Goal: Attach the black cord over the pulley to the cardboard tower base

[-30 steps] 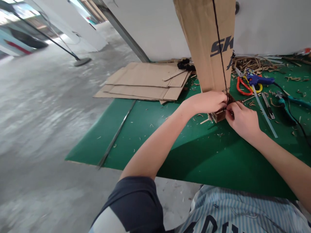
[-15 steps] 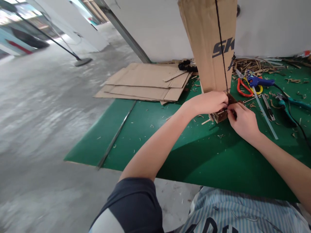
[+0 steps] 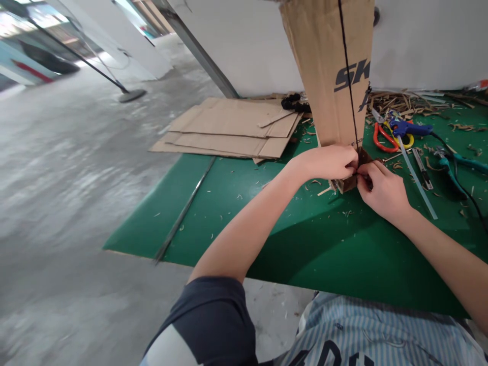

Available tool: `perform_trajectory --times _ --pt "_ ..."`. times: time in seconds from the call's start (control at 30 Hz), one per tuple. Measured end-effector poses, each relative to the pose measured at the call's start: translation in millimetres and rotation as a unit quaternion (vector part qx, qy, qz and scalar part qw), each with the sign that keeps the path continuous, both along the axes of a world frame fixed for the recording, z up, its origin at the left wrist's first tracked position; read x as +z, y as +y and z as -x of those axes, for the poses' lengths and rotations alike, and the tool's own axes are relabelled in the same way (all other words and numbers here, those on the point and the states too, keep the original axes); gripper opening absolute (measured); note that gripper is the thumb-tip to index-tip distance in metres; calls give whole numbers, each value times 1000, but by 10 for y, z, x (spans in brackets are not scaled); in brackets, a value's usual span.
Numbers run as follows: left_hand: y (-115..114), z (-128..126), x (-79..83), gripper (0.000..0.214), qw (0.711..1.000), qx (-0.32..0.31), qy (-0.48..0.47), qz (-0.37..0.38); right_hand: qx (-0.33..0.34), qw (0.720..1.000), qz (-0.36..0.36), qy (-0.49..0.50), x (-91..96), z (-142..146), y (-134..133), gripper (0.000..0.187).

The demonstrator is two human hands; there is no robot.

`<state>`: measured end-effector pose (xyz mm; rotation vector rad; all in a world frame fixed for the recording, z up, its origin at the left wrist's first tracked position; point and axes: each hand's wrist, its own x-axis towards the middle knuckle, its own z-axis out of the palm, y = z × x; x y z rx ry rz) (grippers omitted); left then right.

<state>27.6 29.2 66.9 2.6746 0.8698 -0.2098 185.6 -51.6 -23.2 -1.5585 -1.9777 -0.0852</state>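
A tall cardboard piece (image 3: 328, 66) with printed letters stands upright on the green mat (image 3: 236, 213). A black string (image 3: 346, 76) runs down its front. My left hand (image 3: 328, 161) is closed around the base of the cardboard, fingers curled over a small brown block (image 3: 346, 184) there. My right hand (image 3: 383, 190) sits just right of the block, its fingers pinched at the string's lower end. The fingertips of both hands meet at the block. What exactly the right fingers pinch is too small to make out.
Flat cardboard sheets (image 3: 229, 129) lie at the mat's far left. Red-handled scissors (image 3: 383, 137), a blue glue gun (image 3: 409, 128), a clear glue stick (image 3: 417, 178), teal pliers (image 3: 452, 165) and cardboard scraps (image 3: 400, 101) lie at the right. A metal rod (image 3: 183, 213) lies along the left edge. Concrete floor lies beyond.
Both hands stay at the base of the cardboard. My right fingers have shifted slightly closer to the block. The view has shifted a little.
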Motion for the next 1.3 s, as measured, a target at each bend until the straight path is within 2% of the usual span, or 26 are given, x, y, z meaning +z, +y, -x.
perform_trajectory --times 0.3,0.43,0.53,0.63,0.83,1.03,1.13,1.3 --pt "16 -11 -26 24 1000 -4 28 -4 -9 995 -44 -89 -8 -4 11 30" --pt "1 -13 -2 23 1000 7 28 -9 -2 993 -65 -93 19 -11 -3 26" --pt "-15 -16 18 25 999 17 33 1 30 993 -77 -86 33 -23 -21 20" --pt "-12 -12 8 26 999 20 29 -1 64 991 -72 -89 43 -49 -31 18" --pt "20 7 -43 24 1000 4 10 -13 40 993 -20 -106 41 -112 -28 18" --pt "-6 -5 -17 26 1000 11 14 -4 47 991 -46 -118 32 -118 -22 29" --pt "-14 -7 -12 27 1000 8 10 0 41 993 -47 -99 25 -103 -25 25" --pt "-3 0 -28 26 1000 3 12 -4 58 997 -51 -12 43 -106 -57 23"
